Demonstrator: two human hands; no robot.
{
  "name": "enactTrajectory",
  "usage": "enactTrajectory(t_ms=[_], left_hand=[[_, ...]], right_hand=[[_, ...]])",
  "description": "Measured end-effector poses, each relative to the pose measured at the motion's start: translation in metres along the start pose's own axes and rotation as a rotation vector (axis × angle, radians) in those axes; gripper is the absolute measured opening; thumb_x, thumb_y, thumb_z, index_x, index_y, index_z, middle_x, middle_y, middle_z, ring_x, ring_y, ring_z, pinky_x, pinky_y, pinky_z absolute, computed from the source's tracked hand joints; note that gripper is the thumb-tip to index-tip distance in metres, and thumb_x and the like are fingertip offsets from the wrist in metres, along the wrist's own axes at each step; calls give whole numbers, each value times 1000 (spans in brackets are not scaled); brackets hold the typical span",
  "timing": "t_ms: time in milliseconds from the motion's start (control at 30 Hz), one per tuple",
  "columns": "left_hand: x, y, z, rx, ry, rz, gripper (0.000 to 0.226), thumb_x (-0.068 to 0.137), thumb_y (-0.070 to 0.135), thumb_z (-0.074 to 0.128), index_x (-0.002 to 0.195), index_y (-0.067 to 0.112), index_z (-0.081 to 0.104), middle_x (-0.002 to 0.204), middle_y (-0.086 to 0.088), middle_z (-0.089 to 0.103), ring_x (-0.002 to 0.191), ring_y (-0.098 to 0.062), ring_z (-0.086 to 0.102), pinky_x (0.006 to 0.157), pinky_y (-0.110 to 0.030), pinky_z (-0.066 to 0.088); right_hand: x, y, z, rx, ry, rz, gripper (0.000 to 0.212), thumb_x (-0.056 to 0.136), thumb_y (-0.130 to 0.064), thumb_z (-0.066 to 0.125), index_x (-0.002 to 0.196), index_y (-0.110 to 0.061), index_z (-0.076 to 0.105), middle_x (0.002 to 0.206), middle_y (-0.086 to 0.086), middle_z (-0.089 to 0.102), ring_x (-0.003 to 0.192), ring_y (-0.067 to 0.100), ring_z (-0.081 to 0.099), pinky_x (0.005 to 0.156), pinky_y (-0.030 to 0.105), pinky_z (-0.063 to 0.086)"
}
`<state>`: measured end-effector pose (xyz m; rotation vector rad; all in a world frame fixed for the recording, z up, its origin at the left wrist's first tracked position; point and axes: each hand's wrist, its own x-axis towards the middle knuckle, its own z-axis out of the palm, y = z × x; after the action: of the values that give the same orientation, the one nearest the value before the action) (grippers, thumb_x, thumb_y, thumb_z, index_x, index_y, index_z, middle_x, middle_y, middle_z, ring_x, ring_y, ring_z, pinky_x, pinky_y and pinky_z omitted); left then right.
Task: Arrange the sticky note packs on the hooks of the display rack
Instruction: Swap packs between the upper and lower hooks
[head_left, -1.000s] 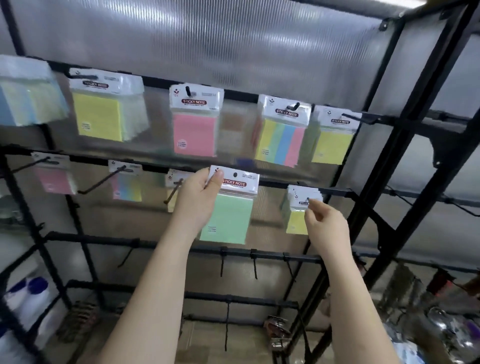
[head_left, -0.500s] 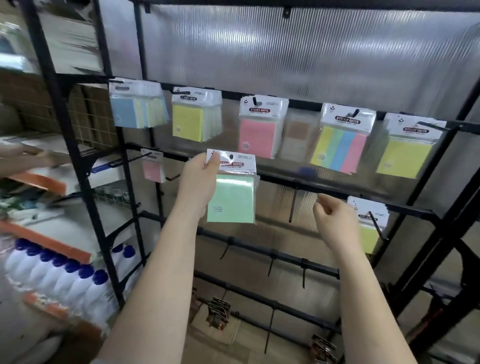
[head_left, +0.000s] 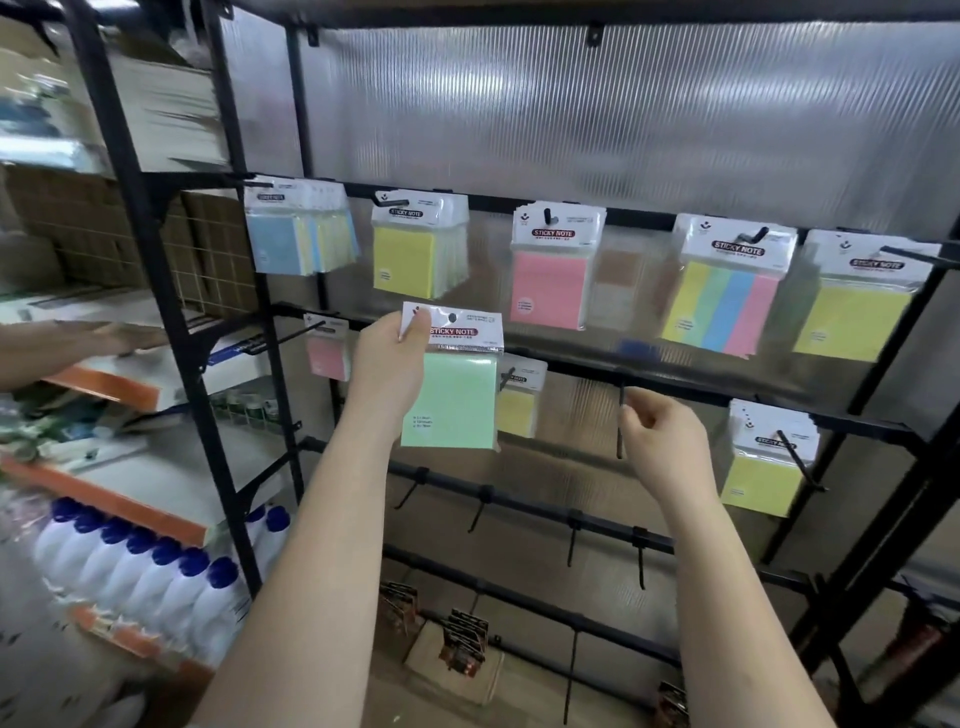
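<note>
My left hand (head_left: 390, 370) grips a green sticky note pack (head_left: 451, 401) by its white header, held up in front of the rack's second bar (head_left: 675, 376). My right hand (head_left: 662, 441) pinches a bare black hook (head_left: 621, 421) hanging from that bar. On the top row hang blue (head_left: 278, 239), yellow (head_left: 410, 254), pink (head_left: 550, 283), striped (head_left: 722, 304) and yellow (head_left: 857, 322) packs. The second row holds a small pink pack (head_left: 327, 353), a yellow pack (head_left: 517, 405) partly behind the green one, and yellow packs (head_left: 763, 480) at the right.
Lower bars carry several bare hooks (head_left: 571, 540). A black shelf unit (head_left: 171, 364) stands at the left with white bottles with blue caps (head_left: 156, 571). Another person's hand (head_left: 109, 338) reaches onto a left shelf. Small brown packs (head_left: 462, 642) sit near the floor.
The view has swung left and back, so the rack sits further right. My left hand keeps the green pack. My right hand left the yellow packs and took a bare hook.
</note>
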<state>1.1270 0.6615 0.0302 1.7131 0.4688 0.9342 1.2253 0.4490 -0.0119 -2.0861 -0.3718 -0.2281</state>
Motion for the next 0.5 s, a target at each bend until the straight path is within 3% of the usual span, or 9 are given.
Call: enactTrajectory(t_ms=[200,367,500], left_hand=[[14,-10,-19,-5,40,-28,40,98,34,42,96,-2,60,87,-5,53,77,-19,49,70,-34,39],[31,-21,-43,137,138,48,41,98,32,40,96,-4,59,100,-27,61,78,-30,56,69,-36,43],[56,-33,-64,200,130,71,41,99,30,39,94,-5,58,91,-23,62,73,-30,55,63,-31,37]], right_hand=[[3,-18,19,3,-21,-43,38,97,-18,49,134,-12,55,132,2,60,122,16,54,93,19,35],[14,-47,52,14,-48,-100,36,95,-18,51,129,-12,59,127,1,63,117,13,57,93,18,37],[22,-74,87,29,-15,-156,33,96,-17,51,126,-10,61,123,2,65,112,10,58,88,13,36]])
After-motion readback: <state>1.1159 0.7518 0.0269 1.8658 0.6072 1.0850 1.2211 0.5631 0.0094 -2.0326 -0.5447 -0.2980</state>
